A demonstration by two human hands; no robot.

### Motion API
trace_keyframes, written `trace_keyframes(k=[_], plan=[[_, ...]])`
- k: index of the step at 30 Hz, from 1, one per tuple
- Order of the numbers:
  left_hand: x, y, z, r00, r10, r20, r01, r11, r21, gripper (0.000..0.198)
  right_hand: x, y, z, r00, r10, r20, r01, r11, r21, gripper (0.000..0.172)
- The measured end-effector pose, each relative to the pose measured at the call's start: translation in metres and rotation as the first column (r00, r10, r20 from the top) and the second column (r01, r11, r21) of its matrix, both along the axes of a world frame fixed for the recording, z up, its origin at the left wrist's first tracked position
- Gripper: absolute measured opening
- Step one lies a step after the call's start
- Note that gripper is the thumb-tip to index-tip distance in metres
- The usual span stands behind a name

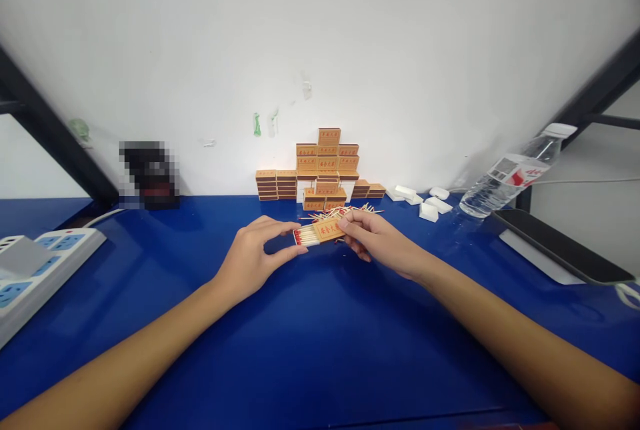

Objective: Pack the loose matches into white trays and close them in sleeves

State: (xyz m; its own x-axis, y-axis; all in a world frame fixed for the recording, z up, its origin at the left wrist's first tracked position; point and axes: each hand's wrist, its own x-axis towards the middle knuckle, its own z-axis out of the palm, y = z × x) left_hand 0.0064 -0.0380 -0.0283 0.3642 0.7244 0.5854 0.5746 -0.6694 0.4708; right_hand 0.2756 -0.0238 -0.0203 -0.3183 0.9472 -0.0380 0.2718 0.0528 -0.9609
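Note:
A matchbox [327,230] with an orange sleeve is held just above the blue table [320,337]. Its white tray [305,237] sticks out to the left, showing red match heads. My right hand [380,240] grips the sleeve from the right. My left hand [253,257] pinches the tray's left end between thumb and forefinger. Loose matches [350,212] lie scattered just behind the box.
A stack of matchboxes [323,170] stands against the white wall. White inner trays [425,203] lie to its right, then a tilted water bottle [515,177] and a dark phone [560,247]. A power strip [35,270] sits at the left edge, with a dark object [150,177] behind it.

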Motion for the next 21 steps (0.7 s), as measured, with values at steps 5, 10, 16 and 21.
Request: trace_keyframes(k=[5, 10, 16, 21], plan=[[0.0, 0.001, -0.003, 0.999, -0.001, 0.032, 0.001, 1.0, 0.008, 0.04, -0.007, -0.006, 0.0, 1.0, 0.005, -0.022, -0.004, 0.998, 0.067, 0.035], [0.0, 0.0, -0.005, 0.998, 0.031, 0.062, -0.031, 1.0, -0.003, 0.049, -0.02, -0.021, -0.003, 0.997, 0.034, 0.067, -0.046, 0.982, 0.183, 0.043], [0.0, -0.001, -0.007, 0.999, -0.019, 0.049, 0.018, 1.0, 0.012, 0.051, -0.026, -0.037, 0.003, 0.941, 0.115, 0.319, -0.259, 0.851, 0.457, 0.039], [0.0, -0.001, -0.008, 0.997, -0.078, -0.005, 0.078, 0.997, 0.029, 0.05, -0.027, -0.041, -0.004, 0.894, 0.088, 0.44, -0.313, 0.824, 0.472, 0.047]])
